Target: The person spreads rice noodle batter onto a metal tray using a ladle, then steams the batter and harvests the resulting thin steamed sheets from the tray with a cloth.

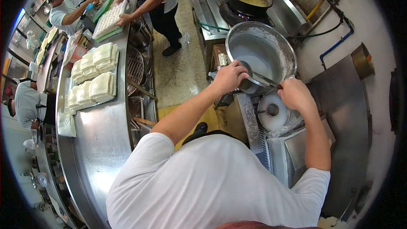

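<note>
A large steel bowl [263,51] holds a whitish liquid, and white residue coats its inner wall. Above its near edge, my right hand [294,94] is closed around the dark handle end of a metal ladle-like utensil [263,79]. My left hand [231,77] is at the utensil's other end, fingers bent against a rounded metal part. Part of that end is hidden by my fingers. Just below my right hand sits a round white basin [275,121] with a dark round piece in its middle.
A dark pot [249,1] of yellowish contents stands over a lit burner beyond the bowl. On the left steel counter [99,144], trays carry stacked pale sheets [94,89]. One co-worker [159,4] grips a white tray [111,20]; others stand further left.
</note>
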`<state>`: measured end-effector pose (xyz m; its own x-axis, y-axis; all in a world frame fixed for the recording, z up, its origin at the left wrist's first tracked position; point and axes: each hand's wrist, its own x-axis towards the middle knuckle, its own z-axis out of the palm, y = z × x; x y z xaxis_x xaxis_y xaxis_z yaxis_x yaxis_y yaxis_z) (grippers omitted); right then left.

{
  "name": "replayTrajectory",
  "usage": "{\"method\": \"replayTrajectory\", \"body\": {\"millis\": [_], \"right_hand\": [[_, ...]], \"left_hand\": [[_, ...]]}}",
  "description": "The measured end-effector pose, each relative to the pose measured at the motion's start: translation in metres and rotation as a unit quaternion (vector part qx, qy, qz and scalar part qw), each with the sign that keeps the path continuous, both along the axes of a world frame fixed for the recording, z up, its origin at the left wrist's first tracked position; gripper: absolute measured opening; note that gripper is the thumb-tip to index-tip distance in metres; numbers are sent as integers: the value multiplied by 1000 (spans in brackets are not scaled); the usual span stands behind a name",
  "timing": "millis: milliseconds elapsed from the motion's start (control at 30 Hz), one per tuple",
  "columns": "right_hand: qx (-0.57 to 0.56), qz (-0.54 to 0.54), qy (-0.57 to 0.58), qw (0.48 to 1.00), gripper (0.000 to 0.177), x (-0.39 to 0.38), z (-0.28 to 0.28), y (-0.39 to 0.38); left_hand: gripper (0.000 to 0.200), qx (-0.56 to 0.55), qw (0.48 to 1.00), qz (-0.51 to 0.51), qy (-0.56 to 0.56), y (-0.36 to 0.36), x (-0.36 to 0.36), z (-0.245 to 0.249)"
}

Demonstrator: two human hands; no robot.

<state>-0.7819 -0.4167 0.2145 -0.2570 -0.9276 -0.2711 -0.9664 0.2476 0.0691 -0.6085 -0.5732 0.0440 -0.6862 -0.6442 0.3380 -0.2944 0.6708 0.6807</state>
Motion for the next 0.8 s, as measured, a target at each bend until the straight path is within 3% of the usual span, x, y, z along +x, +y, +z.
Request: {"method": "replayTrajectory", "body": {"millis": [333,667,800], "right_hand": [[-37,4,79,996,13,-9,-53,-3],[-1,-6,34,999,20,-4,13,1],[13,1,26,1000,20,2,7,-3]], "left_hand": [[26,-2,999,8,33,1,-2,-3],[23,3,999,-7,38,1,3,-1],[23,0,999,-5,32,1,3,0]]}}
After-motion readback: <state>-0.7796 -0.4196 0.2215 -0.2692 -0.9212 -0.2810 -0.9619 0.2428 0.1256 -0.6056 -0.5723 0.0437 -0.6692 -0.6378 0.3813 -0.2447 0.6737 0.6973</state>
